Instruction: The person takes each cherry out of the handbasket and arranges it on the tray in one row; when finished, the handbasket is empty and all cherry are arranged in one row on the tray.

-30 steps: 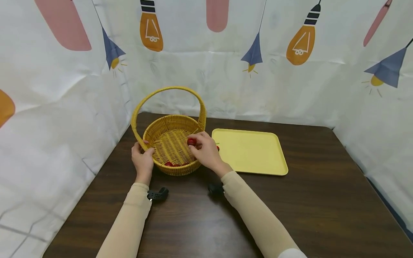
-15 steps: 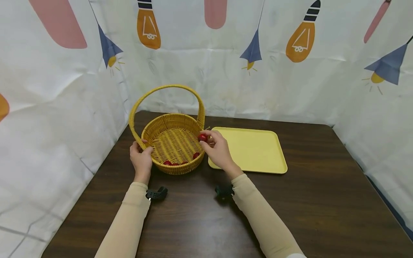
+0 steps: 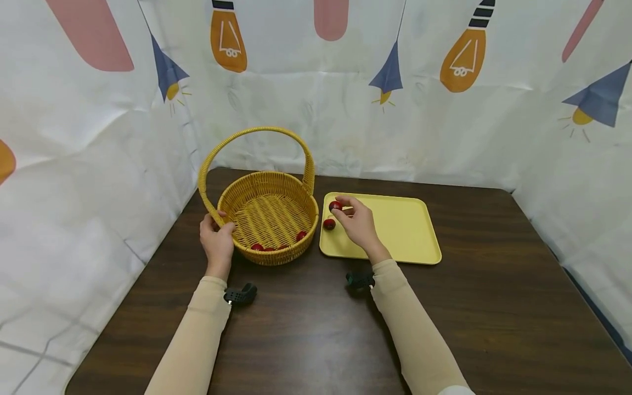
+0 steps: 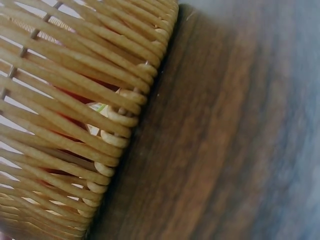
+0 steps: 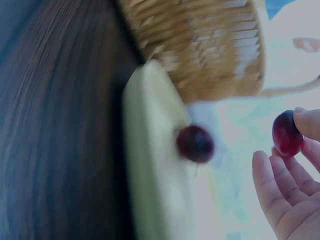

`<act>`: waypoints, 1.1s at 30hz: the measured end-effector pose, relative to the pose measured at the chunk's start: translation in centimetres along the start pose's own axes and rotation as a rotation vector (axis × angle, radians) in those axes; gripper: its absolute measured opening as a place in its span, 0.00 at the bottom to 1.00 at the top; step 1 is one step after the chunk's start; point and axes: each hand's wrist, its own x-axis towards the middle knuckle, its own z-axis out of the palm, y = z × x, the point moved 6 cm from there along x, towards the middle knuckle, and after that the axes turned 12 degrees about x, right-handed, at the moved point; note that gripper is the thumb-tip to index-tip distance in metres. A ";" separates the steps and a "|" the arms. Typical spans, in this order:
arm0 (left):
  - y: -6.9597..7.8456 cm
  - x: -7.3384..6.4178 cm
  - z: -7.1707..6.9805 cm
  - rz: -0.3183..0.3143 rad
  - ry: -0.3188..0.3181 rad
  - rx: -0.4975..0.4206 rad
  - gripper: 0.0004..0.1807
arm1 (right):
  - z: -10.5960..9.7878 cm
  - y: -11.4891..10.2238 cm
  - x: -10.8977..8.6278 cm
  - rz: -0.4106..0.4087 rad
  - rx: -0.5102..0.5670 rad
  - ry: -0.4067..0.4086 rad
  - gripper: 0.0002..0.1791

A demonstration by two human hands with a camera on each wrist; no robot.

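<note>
My left hand [image 3: 217, 246] grips the yellow wicker basket [image 3: 271, 259] at its left side, by the foot of the handle. Several red cherries [image 3: 257, 247] lie inside along the basket's near wall. Over the left end of a yellow tray [image 3: 407, 230], my right hand [image 3: 361, 226] pinches one dark red cherry [image 5: 286, 134] between thumb and fingers. Another cherry [image 3: 329, 224] rests on the tray just below. In the left wrist view, woven strands [image 4: 65, 125] fill the left part, with bits of red behind them; the left hand is almost wholly out of that view.
Basket and tray stand side by side on a dark brown wooden table [image 3: 296, 340], close to its back edge. The basket's tall arched handle [image 3: 266, 129] rises above it. Behind the table hangs a white cloth [image 3: 345, 126] printed with lamps and bulbs.
My right hand has moved right, from above the basket to above the tray, carrying the cherry. That uncovers the cherry on the tray and one at the basket's right side. My left hand has stayed put.
</note>
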 end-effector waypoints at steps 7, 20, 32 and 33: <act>0.2 0.1 0.0 0.001 0.004 -0.004 0.17 | -1.3 2.3 0.3 0.073 -0.050 0.020 0.22; 0.0 0.2 0.1 0.017 0.011 -0.008 0.17 | -2.1 4.9 0.2 0.203 -0.168 -0.061 0.20; 0.2 0.1 0.1 0.012 0.007 -0.012 0.17 | -1.7 5.1 -0.1 0.234 -0.193 -0.126 0.17; 0.2 0.1 0.2 0.012 0.004 -0.012 0.17 | -1.6 5.1 -0.1 0.232 -0.194 -0.134 0.17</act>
